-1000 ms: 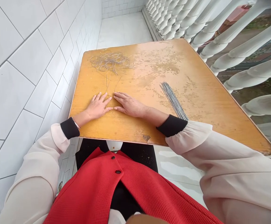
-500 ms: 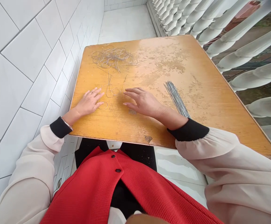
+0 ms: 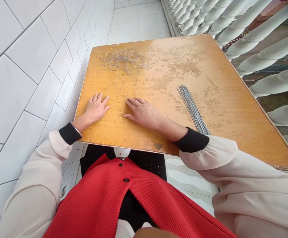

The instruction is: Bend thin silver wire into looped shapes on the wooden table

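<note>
My left hand [image 3: 96, 107] lies flat on the wooden table [image 3: 223, 109] near its left edge, fingers stretched out, beside a thin bent wire loop [image 3: 110, 101]. My right hand [image 3: 144, 112] rests flat on the table a little to the right, its fingertips touching another thin bent wire [image 3: 124, 92]. Both hands hold nothing. Further back lies a tangled pile of thin wires [image 3: 122, 59]. To the right of my right arm a bundle of straight grey wires [image 3: 192, 109] fans out on the table.
A white tiled wall [image 3: 34, 59] runs close along the table's left side. White balusters [image 3: 253, 36] stand behind and to the right. The table's top is worn, with a chip [image 3: 158, 145] at its near edge.
My hands, together a second ago, have moved apart. The right hand lifted and came down again with its fingertips on a bent wire. Several bent wires now show between the hands.
</note>
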### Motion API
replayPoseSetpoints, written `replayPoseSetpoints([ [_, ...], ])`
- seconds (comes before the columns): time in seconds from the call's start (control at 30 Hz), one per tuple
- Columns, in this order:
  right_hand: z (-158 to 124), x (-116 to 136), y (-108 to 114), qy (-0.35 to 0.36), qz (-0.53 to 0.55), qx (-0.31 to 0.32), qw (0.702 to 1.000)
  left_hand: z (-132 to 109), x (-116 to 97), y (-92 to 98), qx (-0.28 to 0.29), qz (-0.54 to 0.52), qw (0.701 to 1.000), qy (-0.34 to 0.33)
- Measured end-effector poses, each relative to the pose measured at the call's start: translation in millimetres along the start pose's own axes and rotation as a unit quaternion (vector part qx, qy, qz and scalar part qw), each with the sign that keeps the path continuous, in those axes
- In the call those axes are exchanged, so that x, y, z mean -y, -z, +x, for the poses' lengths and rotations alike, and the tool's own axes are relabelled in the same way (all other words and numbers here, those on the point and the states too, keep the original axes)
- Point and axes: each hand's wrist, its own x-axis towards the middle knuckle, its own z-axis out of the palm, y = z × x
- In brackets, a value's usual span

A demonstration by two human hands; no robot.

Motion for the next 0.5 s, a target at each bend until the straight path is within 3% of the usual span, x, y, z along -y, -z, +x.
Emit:
replayPoseSetpoints([
  [0.3, 11.0, 8.8, -2.3, -0.024, -0.022, -0.011, 0.999, 38.9, -4.5, -9.0, -0.040, -0.028, 0.998, 0.033],
  [0.5, 11.2, 13.5, 2.5, -0.022, -0.022, -0.001, 1.000, 20.0, -16.3, 2.6, -0.009, -0.001, 0.999, 0.043],
])
